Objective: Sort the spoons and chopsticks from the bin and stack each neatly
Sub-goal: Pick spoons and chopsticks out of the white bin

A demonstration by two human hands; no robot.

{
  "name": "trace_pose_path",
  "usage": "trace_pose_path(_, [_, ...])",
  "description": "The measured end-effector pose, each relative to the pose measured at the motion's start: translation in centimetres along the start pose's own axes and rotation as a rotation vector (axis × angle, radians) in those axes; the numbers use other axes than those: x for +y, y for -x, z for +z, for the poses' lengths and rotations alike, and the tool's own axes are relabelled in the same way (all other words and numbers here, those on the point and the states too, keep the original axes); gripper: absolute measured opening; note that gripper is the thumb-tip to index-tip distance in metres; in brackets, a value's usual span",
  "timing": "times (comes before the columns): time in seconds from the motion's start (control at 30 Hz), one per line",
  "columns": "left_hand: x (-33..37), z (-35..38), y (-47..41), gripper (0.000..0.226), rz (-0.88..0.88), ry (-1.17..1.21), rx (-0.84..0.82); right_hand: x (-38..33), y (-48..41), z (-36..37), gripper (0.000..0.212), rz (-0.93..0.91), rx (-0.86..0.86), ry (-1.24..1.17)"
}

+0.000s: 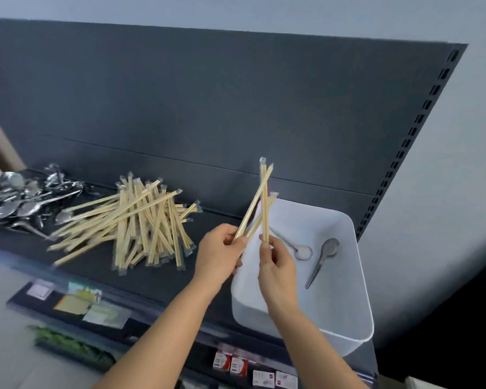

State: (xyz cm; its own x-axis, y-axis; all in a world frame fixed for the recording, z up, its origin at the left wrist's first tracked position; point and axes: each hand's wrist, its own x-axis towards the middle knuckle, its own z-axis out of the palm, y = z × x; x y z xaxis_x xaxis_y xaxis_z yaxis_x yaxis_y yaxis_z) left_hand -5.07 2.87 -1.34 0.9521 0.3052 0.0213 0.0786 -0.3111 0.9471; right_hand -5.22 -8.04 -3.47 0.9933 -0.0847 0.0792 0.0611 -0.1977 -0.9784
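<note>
The left hand (222, 245) and right hand (277, 262) each pinch wrapped chopsticks (263, 197) by their near ends. They are probably light, stiff and film-slick, so a mid-length grip should be steadier.

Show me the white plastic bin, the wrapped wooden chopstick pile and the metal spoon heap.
white plastic bin (340, 299): head view, bare floor.
wrapped wooden chopstick pile (141, 220): head view, middle.
metal spoon heap (11, 203): head view, middle.
</note>
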Motion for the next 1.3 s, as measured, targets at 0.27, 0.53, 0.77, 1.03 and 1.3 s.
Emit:
trace_pose_path(0.27, [-2.2, -8.1, -0.6, 0.007, -0.054, 0.011, 0.142, -2.2, 1.4, 7.3, 0.023, -0.137, -0.196, 0.017])
trace_pose_path(0.53, [-7.2, -17.7, -6.4, 0.018, -0.076, -0.124, 0.167, -2.7, -1.2, 17.3, 0.019, -0.166, -0.255, 0.139])
trace_pose_path(0.77, [-10.9, -25.3, -13.9, 0.04, -0.012, -0.464, 0.08, -3.3, -5.0, 25.8, 0.027, -0.233, -0.211, 0.446])
trace_pose_path(1.03, [-15.1, -27.6, -18.0, 0.072, 0.248, -1.018, -0.192, -2.1, -8.4, 29.0, 0.049, -0.351, -0.306, 1.093])
trace_pose_path(1.3, [-16.1, -27.9, -18.8, 0.071, 0.228, -1.096, -0.352, -2.0, -8.7, 29.3, 0.052, -0.4, -0.546, 1.28])
